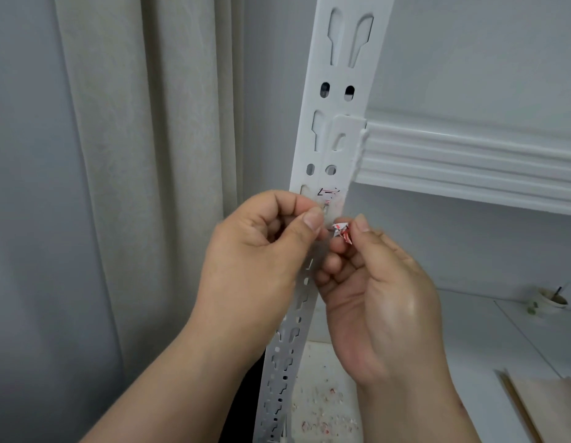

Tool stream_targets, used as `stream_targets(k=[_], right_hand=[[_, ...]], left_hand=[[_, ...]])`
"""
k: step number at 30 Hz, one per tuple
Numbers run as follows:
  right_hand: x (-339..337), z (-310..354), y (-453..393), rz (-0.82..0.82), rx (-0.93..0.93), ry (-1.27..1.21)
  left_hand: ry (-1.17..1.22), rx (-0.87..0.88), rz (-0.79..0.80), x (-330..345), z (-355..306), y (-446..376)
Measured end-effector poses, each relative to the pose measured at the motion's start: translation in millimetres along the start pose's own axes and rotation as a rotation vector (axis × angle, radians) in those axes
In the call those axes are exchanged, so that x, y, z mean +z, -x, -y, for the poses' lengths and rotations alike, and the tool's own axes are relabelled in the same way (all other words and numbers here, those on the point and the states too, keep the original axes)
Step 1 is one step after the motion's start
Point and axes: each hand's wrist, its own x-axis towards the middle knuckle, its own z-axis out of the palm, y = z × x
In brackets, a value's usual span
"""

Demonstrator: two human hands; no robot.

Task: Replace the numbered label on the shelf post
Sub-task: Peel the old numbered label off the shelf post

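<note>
While the white shelf post (336,100) runs up the frame with a slight lean to the right, its long axis near upright, the remnant of the numbered label (328,195) sits on its front face just below the bracket of the shelf beam (469,161), showing torn red and black marks. That beam juts off to the right from the post, closing the space above; a pale curtain (134,123) hangs close on the left, and open room lies below the beam on the right. The left hand (261,247) is curled, thumb and forefinger pinching at the label's lower left edge against the post. The right hand (376,292), just beside it and below the label, pinches a crumpled red-and-white scrap (343,233) between thumb and fingertips. Red and white flecks (325,407) lie on the shelf surface below, beside the post's foot.
</note>
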Motion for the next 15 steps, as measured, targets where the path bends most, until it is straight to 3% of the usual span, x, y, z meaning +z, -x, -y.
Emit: stream_targets(k=[7, 15], right_hand=[[-7.2, 0.0, 5.0, 0.095, 0.140, -0.100], [-15.1, 0.1, 9.4, 0.064, 0.108, -0.005]], left_hand=[[-0.071, -0.051, 0.016, 3.6, 4.2, 9.4], [-0.259, 0.006, -0.007, 5.9, -0.2, 13.2]])
